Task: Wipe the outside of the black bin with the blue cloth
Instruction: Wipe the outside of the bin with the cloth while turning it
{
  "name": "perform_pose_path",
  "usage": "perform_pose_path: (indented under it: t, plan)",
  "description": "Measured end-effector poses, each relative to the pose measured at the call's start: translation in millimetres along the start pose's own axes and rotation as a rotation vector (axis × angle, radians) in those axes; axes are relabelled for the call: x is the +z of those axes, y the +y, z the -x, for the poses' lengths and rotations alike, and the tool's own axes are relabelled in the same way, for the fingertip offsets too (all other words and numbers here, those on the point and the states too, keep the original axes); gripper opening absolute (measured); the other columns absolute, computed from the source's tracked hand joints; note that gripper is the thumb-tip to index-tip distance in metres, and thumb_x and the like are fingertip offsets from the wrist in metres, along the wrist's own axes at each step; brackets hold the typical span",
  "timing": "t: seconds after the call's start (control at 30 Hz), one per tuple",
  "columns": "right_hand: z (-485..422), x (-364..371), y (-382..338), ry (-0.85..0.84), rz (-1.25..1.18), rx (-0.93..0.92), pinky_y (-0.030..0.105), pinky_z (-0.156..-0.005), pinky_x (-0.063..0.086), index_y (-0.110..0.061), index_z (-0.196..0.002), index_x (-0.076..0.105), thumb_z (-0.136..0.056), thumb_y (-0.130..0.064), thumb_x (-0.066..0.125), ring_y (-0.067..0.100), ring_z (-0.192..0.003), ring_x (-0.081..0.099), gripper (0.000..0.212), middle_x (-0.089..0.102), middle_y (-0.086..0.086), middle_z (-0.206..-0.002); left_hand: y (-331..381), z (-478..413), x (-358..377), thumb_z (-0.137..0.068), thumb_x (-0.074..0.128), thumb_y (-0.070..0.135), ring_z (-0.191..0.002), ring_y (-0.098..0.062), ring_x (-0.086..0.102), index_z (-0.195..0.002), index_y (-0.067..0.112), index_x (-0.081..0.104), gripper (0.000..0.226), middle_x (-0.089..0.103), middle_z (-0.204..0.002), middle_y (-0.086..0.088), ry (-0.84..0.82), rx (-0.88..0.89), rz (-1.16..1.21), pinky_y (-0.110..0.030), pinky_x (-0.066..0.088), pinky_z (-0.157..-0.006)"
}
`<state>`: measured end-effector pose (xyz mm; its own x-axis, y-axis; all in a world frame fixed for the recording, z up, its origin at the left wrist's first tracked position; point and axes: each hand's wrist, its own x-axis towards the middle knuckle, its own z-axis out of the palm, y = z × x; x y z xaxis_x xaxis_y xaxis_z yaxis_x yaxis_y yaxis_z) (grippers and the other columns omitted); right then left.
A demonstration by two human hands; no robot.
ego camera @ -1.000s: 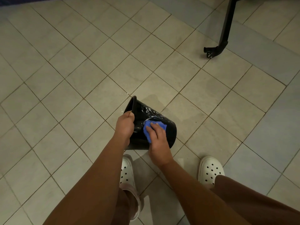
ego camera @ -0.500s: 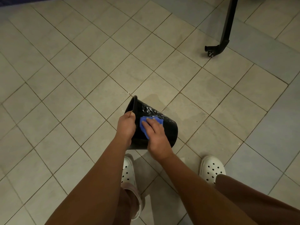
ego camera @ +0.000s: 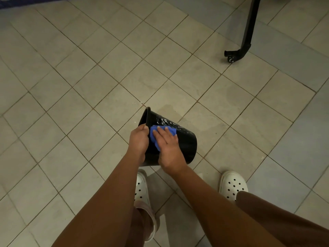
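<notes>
black bin (ego camera: 186, 146) lying tilted over tiled floor (ego camera: 89, 82) | left hand (ego camera: 138, 139) curling round its rim; right hand (ego camera: 168, 146), fingers straight, pressing blue cloth (ego camera: 153, 133) on side wall | wet streaks showing; wiping seemingly midway; base end remaining

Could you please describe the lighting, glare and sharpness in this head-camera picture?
Head view: dim, warm light; wet streaks glint white on the round black plastic bin beyond the crumpled blue cloth; both the left hand gripping the rim and the right hand pressing the cloth look sharp; lines of the beige tiled floor bow slightly near the edges.
</notes>
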<state>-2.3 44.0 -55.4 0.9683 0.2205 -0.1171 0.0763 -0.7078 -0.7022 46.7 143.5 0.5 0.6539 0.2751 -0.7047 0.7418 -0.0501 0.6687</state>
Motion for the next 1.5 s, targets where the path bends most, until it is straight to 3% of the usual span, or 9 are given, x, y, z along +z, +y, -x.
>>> perform_pose_path:
  t: [0.1,0.27,0.37,0.53,0.73,0.87,1.17,1.4,1.5]
  plan:
    - [-0.4,-5.6,0.0,0.0,0.017,0.189,0.042,-0.118,-0.002,-0.016,-0.149,0.011,-0.084,0.0,0.052,0.022,-0.144,-0.003,0.079,0.006,0.005,-0.157,0.5,0.7,3.0,-0.101,0.041,0.014,-0.083,-0.029,0.063,-0.086,0.017,0.068,0.032,0.069,-0.092,-0.015,-0.005,-0.002,0.002,-0.037,0.052,-0.075]
    - [33.5,17.0,-6.1,0.098,0.043,0.059,0.056,-0.101,0.039,0.0,-0.135,0.039,-0.071,0.005,0.069,0.038,-0.134,0.032,0.071,0.041,0.023,-0.14,1.7,-0.4,4.0,-0.101,0.041,0.013,-0.086,-0.03,0.063,-0.089,0.016,0.069,0.032,0.069,-0.091,-0.015,0.022,0.004,0.009,-0.041,0.053,-0.081]
    - [28.2,21.2,-7.9,0.085,-0.009,-0.062,0.058,-0.107,0.029,-0.001,-0.137,0.037,-0.075,0.006,0.063,0.034,-0.138,0.024,0.068,0.038,0.02,-0.143,-0.7,-2.5,4.2,-0.102,0.04,0.01,-0.084,-0.025,0.062,-0.09,0.01,0.067,0.029,0.067,-0.086,-0.012,0.016,0.022,0.011,-0.034,0.051,-0.076]
    - [-0.7,-0.1,-1.3,0.012,-0.06,0.069,0.045,-0.118,0.001,-0.013,-0.148,0.017,-0.083,0.001,0.05,0.02,-0.144,-0.003,0.075,0.011,0.005,-0.156,-1.6,-0.4,5.0,-0.101,0.042,0.011,-0.089,-0.03,0.065,-0.094,0.01,0.069,0.028,0.069,-0.094,-0.016,0.005,0.002,0.035,-0.037,0.053,-0.078]
    - [22.2,14.5,-6.4,0.116,-0.05,0.2,0.052,-0.116,0.013,-0.003,-0.145,0.022,-0.083,0.007,0.049,0.03,-0.144,0.005,0.069,0.017,0.018,-0.153,2.0,-0.2,5.4,-0.1,0.041,0.012,-0.094,-0.031,0.065,-0.107,0.013,0.071,0.031,0.071,-0.1,-0.015,0.019,-0.005,-0.009,-0.042,0.053,-0.086]
    - [7.1,9.2,-16.5,0.031,-0.056,0.129,0.048,-0.117,0.004,-0.009,-0.148,0.015,-0.082,0.006,0.048,0.023,-0.144,-0.005,0.075,0.01,0.01,-0.156,-0.5,-1.0,2.7,-0.101,0.041,0.011,-0.085,-0.027,0.063,-0.092,0.013,0.069,0.029,0.068,-0.088,-0.012,0.0,0.009,-0.03,-0.035,0.052,-0.075]
    - [-4.3,-2.8,-13.7,0.01,0.033,0.318,0.044,-0.118,0.002,-0.01,-0.148,0.008,-0.084,-0.001,0.054,0.027,-0.144,-0.004,0.08,0.003,0.011,-0.156,-0.3,-1.7,7.6,-0.105,0.038,0.023,-0.09,-0.026,0.065,-0.103,0.014,0.064,0.028,0.068,-0.099,-0.012,-0.073,-0.014,-0.135,-0.035,0.05,-0.074]
    - [7.0,-1.8,-2.0,-0.017,-0.078,-0.038,0.045,-0.118,0.002,-0.008,-0.147,0.017,-0.086,-0.004,0.046,0.024,-0.144,-0.001,0.068,0.012,0.011,-0.156,0.3,-5.4,3.1,-0.106,0.035,0.039,-0.101,-0.032,0.066,-0.113,0.008,0.061,0.041,0.067,-0.108,-0.016,0.009,-0.015,-0.1,-0.048,0.054,-0.091]
    - [17.3,2.7,4.9,0.033,-0.096,0.012,0.051,-0.116,0.008,-0.005,-0.144,0.025,-0.084,-0.005,0.048,0.026,-0.142,0.003,0.065,0.02,0.015,-0.153,-0.5,-9.0,0.7,-0.106,0.036,0.035,-0.108,-0.038,0.063,-0.102,0.012,0.059,0.033,0.065,-0.112,-0.019,0.059,-0.008,-0.103,-0.056,0.049,-0.099]
